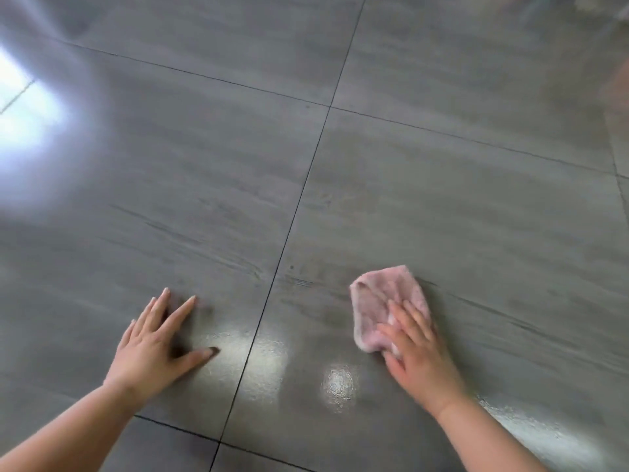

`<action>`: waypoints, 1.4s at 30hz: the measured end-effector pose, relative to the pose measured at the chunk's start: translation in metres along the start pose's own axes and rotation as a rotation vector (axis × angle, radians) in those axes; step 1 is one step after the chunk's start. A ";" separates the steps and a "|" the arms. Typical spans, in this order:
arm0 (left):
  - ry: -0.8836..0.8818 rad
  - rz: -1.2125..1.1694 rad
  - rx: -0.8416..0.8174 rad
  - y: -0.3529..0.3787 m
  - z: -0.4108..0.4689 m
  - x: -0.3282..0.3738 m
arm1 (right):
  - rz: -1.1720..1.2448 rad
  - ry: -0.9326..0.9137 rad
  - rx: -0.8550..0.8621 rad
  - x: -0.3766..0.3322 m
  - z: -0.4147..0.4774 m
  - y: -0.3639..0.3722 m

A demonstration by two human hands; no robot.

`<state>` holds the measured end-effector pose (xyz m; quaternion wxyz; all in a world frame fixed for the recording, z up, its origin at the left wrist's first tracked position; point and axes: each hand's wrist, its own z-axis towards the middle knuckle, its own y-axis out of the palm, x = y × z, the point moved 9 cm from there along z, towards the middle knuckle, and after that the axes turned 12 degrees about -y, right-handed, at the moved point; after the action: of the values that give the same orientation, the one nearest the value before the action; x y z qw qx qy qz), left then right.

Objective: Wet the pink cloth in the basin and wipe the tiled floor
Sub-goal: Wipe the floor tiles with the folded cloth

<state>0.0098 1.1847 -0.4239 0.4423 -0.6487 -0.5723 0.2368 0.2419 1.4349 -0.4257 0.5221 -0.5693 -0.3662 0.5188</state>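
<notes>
The tiled floor (442, 199) fills the head view: large grey tiles with a faint streaked grain, glossy finish, separated by thin dark grout lines. One long grout line (289, 226) runs from the top of the view to the bottom and serves as the landmark here.

The pink cloth (381, 301) lies on the tile to the right of the grout line. It is a soft, fuzzy textile, bunched into an irregular rounded pad with a folded edge at its far left corner. The right hand (418, 349) presses flat on the near part of the cloth, fingers (408, 318) extended and slightly spread over it; the grip is not closed around the cloth, only laid on top.

The left hand (153, 349) rests on the tile to the left of the grout line, palm down, fingers splayed apart, holding nothing.

Between the two hands, across and to the right of the grout line, the floor shows bright pebbled reflections that suggest a wet film. A strong white glare patch (23, 110) lies far left of the grout line.

No container is in view.
</notes>
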 end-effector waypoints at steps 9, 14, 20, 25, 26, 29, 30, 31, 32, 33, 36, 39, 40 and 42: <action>-0.316 -0.113 0.072 -0.009 0.018 -0.100 | 0.024 0.801 0.136 0.081 0.032 -0.011; -0.337 -0.061 0.009 -0.008 0.021 -0.105 | 0.119 0.451 0.000 -0.042 0.149 0.027; -0.335 -0.085 -0.068 -0.010 0.021 -0.105 | 0.049 -0.373 -0.129 -0.194 0.209 0.054; -0.313 -0.083 -0.082 -0.011 0.022 -0.108 | 0.031 -0.191 -0.010 -0.091 0.197 0.036; -0.309 -0.076 -0.083 -0.009 0.023 -0.108 | 0.030 -0.058 0.025 -0.055 0.192 0.032; -0.295 -0.066 -0.077 -0.008 0.024 -0.108 | 0.053 0.392 0.116 0.012 0.173 0.011; -0.293 -0.054 -0.087 -0.008 0.025 -0.108 | 0.066 0.487 0.150 0.011 0.168 0.010; -0.292 -0.044 -0.098 -0.007 0.024 -0.108 | 0.074 0.507 0.159 -0.002 0.168 0.015; -0.293 -0.040 -0.108 -0.006 0.024 -0.107 | 0.066 0.457 0.155 -0.027 0.172 0.022; -0.293 -0.039 -0.117 -0.006 0.023 -0.107 | 0.063 0.348 0.130 -0.059 0.178 0.030; -0.298 -0.030 -0.122 -0.008 0.023 -0.107 | 0.100 -0.146 0.098 -0.179 0.182 0.052; -0.303 -0.034 -0.123 -0.008 0.022 -0.106 | 0.136 -0.537 0.047 -0.251 0.157 0.063; -0.300 -0.038 -0.115 -0.009 0.023 -0.105 | 0.123 -0.602 0.036 -0.251 0.155 0.063; -0.291 -0.037 -0.113 -0.011 0.021 -0.105 | 0.049 -0.608 0.000 -0.219 0.158 0.057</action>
<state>-0.0379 1.0907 -0.4461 0.3218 -0.6207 -0.6545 0.2879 0.0389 1.2481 -0.4228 0.3761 -0.3966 -0.4916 0.6779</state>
